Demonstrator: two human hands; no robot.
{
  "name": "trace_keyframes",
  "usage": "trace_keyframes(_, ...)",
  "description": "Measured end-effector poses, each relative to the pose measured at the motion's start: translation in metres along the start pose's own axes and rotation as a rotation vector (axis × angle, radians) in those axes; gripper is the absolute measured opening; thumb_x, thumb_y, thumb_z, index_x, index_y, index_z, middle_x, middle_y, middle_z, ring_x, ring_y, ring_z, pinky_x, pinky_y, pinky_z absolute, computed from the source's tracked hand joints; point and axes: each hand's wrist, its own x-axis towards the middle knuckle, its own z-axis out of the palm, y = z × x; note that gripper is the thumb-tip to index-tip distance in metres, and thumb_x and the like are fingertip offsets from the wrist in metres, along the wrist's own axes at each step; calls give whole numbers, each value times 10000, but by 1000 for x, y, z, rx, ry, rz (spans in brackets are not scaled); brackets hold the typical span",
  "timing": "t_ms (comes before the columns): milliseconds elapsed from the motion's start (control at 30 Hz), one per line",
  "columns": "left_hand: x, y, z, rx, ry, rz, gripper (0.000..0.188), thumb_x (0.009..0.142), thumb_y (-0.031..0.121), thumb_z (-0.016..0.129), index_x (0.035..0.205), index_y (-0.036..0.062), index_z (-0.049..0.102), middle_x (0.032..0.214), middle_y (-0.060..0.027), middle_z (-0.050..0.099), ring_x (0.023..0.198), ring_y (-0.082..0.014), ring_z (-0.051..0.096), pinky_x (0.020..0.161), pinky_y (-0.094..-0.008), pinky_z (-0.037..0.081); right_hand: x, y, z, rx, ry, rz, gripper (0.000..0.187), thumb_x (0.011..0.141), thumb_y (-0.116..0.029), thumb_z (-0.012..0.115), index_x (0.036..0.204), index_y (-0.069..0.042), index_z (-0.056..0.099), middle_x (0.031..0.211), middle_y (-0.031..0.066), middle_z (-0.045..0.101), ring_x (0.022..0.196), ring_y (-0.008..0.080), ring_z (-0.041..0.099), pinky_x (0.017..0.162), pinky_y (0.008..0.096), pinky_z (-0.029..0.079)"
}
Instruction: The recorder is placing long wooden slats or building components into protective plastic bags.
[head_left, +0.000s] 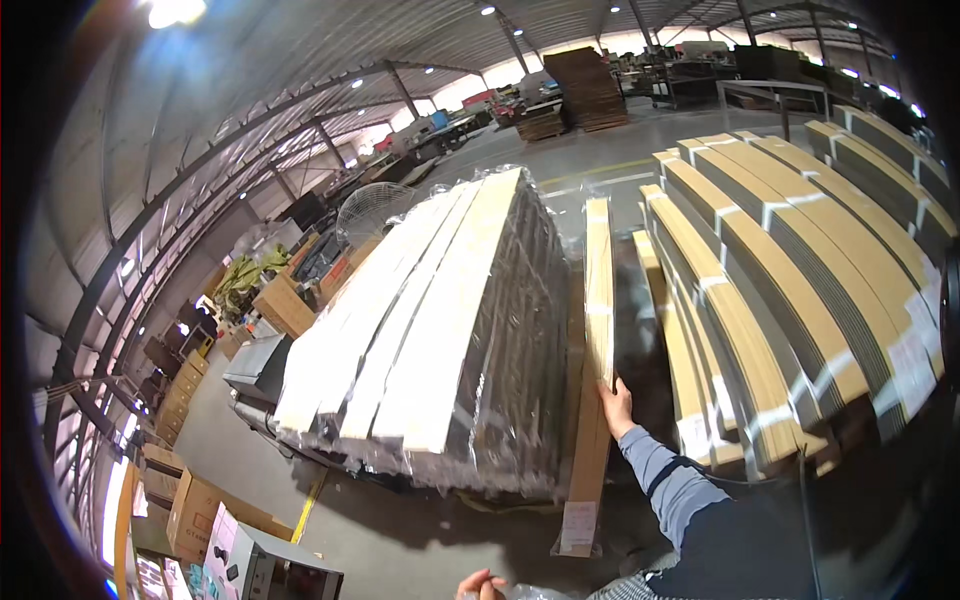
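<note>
A long, narrow cardboard package (599,290), wrapped in clear film, stands on edge in the gap between two stacks. On its near end is a pale label. My right hand (617,405) grips this package by its right side, about midway along. At the lower edge my left hand (482,585) is partly cut off, its fingers curled. Clear plastic film (540,593) shows beside it; whether the fingers hold any of it is hidden. Left of the package rises a stack of long boards (440,330) wrapped in clear film.
Strapped bundles of long flat cardboard (800,260) fill the right side. A fan (375,212) stands behind the wrapped stack. Open cartons (200,510) and a grey machine (275,565) are at lower left. Farther back stands a tall brown stack (585,88).
</note>
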Motion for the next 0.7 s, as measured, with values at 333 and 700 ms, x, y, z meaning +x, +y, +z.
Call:
trace_keyframes(333,75,6,44,141,-5,13,254,935,74,597,1173,-13,606,899,-62,666,654,-78,528,566,-211,430,49,27,99,228,-406,271,438,970,-191,535,1378,-33,514,1375,158,549,1248,257,541,1025,353,446)
trace_keyframes(700,2,7,66,143,-416,221,277,941,94,588,1185,-35,613,1015,-116,675,893,-186,635,796,-294,508,-129,-133,-118,-35,-224,-479,439,854,-79,665,1275,6,572,1476,177,429,1353,339,439,1109,399,383)
